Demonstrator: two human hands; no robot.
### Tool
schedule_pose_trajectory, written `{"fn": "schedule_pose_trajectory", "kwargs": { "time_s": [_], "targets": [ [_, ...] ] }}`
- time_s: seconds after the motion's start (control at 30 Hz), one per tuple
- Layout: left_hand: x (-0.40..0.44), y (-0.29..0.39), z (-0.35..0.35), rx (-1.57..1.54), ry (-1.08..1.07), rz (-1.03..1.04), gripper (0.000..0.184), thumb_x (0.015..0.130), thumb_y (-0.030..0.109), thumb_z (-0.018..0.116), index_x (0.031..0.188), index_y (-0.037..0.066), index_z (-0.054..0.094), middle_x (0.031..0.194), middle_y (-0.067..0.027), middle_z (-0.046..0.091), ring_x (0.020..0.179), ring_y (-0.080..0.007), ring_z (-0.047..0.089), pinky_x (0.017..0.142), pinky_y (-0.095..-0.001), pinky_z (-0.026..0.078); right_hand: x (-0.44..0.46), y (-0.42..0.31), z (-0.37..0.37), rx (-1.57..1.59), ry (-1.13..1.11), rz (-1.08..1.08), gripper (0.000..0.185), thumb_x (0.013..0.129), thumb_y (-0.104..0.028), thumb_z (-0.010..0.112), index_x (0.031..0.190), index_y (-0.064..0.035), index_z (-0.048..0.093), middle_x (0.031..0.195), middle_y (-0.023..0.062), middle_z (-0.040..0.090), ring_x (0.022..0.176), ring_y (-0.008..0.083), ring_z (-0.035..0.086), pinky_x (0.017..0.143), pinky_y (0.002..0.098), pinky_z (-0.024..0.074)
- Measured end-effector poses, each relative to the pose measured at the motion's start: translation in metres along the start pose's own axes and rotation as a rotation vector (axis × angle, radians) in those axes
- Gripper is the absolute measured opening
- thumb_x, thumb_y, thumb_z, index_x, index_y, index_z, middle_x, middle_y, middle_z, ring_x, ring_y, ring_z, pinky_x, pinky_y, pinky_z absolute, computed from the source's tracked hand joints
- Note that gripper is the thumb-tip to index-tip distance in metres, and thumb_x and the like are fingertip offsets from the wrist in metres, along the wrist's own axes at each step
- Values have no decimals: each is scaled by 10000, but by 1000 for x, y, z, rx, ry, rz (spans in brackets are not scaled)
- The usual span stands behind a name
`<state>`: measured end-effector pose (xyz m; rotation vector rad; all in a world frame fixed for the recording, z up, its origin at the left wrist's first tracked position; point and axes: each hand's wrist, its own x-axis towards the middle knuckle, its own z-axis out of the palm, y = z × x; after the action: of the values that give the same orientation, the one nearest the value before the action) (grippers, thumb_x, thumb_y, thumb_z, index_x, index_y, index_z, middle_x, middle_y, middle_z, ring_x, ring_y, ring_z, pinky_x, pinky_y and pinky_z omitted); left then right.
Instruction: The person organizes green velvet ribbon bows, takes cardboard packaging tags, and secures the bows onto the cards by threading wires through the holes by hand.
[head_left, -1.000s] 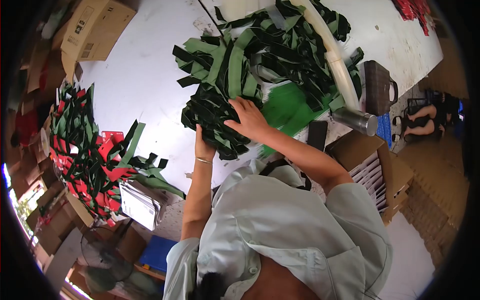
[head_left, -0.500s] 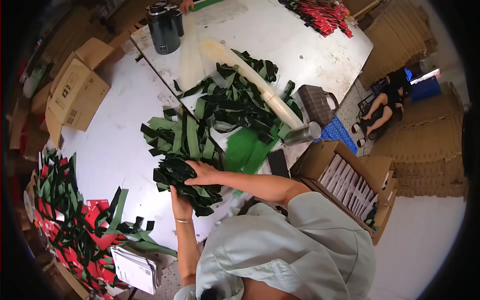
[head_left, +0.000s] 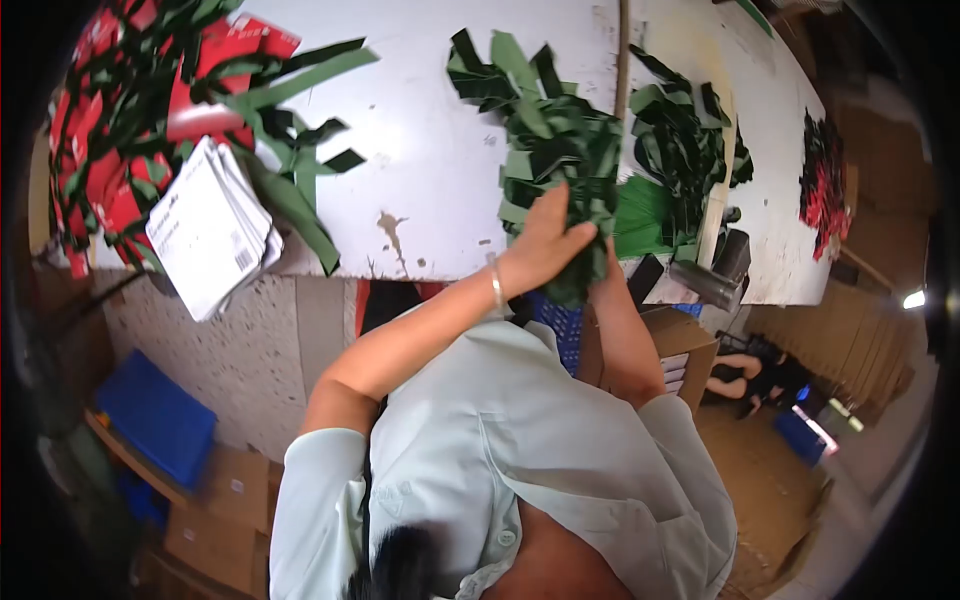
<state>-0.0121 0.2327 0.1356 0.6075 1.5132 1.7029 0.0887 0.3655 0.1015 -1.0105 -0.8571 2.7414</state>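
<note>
A loose heap of green fabric strips (head_left: 560, 135), some light and some dark, lies on the white table (head_left: 420, 130) and reaches its front edge. My left hand (head_left: 545, 240), with a bracelet at the wrist, presses around the near end of the heap, thumb pointing right. On the other side of that bundle is my right hand (head_left: 604, 270), its fingers mostly hidden behind the strips. The bundle sits between both palms and hangs slightly over the edge.
Red cards (head_left: 105, 180) tangled with green strips fill the left, beside a stack of white cards (head_left: 205, 230). Rightward are another strip pile (head_left: 675, 135), a green sheet (head_left: 640, 220), a metal tumbler (head_left: 705, 285) and a cardboard box (head_left: 685, 335). Another person (head_left: 740, 375) sits beyond.
The view has swung, so the red cards now appear higher and the table edge nearly level. Both hands have drawn the near end of the strips to the table's front edge.
</note>
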Motion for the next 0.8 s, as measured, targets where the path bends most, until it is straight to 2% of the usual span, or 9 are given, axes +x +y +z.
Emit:
{"fn": "schedule_pose_trajectory", "kwargs": {
  "time_s": [0.1, 0.27, 0.3, 0.43, 0.5, 0.67, 0.7, 0.77, 0.8],
  "targets": [
    [-10, 30, 5, 168, -46, 37, 786, 918, 427, 457, 1373, -156, 192, 1401, -340, 284, 1356, -424, 211, 1139, -456, 69, -16, -1, -3, 56, 61, -17, 512, 852, -343, 631, 1256, -46, 530, 1189, 89, 600, 1020, 219, 600, 924, 369, 478],
    [-13, 41, 9, 270, -67, 104, 773, 914, 401, 456, 1370, -164, 194, 1380, -336, 314, 1332, -445, 232, 1133, -485, 90, -25, -2, 0, 45, 99, 4, 484, 846, -335, 629, 1224, -45, 546, 1146, 95, 611, 986, 222, 607, 895, 368, 481],
    [-13, 47, 8, 338, -51, 81, 748, 906, 387, 476, 1381, -128, 215, 1386, -305, 331, 1303, -467, 255, 1119, -484, 149, -26, -3, 2, 32, 105, 7, 478, 845, -333, 628, 1217, -44, 549, 1137, 96, 613, 980, 222, 608, 889, 368, 482],
    [-19, 66, -8, 320, -132, 54, 710, 896, 326, 530, 1394, -86, 236, 1406, -259, 327, 1245, -443, 297, 1084, -456, 236, -21, 2, 9, -37, 101, 44, 456, 840, -327, 627, 1192, -44, 562, 1103, 100, 621, 952, 224, 613, 865, 368, 485],
    [-27, 79, -20, 328, -184, 192, 679, 879, 270, 559, 1391, -63, 261, 1380, -236, 364, 1168, -412, 348, 1029, -452, 307, -16, 8, 13, -89, 93, 73, 445, 837, -323, 626, 1179, -43, 569, 1086, 103, 626, 939, 225, 616, 854, 367, 487],
    [-59, 144, -59, 333, -407, 318, 756, 807, 190, 666, 1374, -100, 259, 1306, -260, 403, 1130, -418, 384, 981, -444, 354, 27, 35, 38, -475, 16, 210, 419, 831, -315, 623, 1146, -42, 585, 1043, 108, 636, 905, 228, 623, 825, 367, 491],
    [-67, 156, -68, 349, -401, 416, 748, 798, 183, 671, 1363, -108, 276, 1216, -246, 466, 1032, -386, 438, 942, -415, 371, 37, 37, 47, -605, -14, 232, 414, 830, -314, 623, 1140, -42, 588, 1035, 109, 638, 898, 228, 624, 819, 367, 492],
    [-80, 186, -94, 347, -589, 282, 687, 820, 207, 680, 1323, -113, 338, 1061, -224, 526, 926, -360, 488, 842, -394, 396, 59, 45, 65, -863, -81, 261, 403, 827, -310, 622, 1127, -41, 595, 1018, 112, 643, 884, 229, 626, 807, 367, 493],
    [-89, 195, -112, 376, -729, 105, 590, 826, 212, 681, 1251, -109, 426, 979, -204, 555, 880, -355, 517, 816, -404, 403, 71, 50, 73, -985, -112, 265, 398, 826, -309, 621, 1120, -41, 598, 1009, 113, 645, 878, 230, 628, 801, 366, 494]
  ]
}}
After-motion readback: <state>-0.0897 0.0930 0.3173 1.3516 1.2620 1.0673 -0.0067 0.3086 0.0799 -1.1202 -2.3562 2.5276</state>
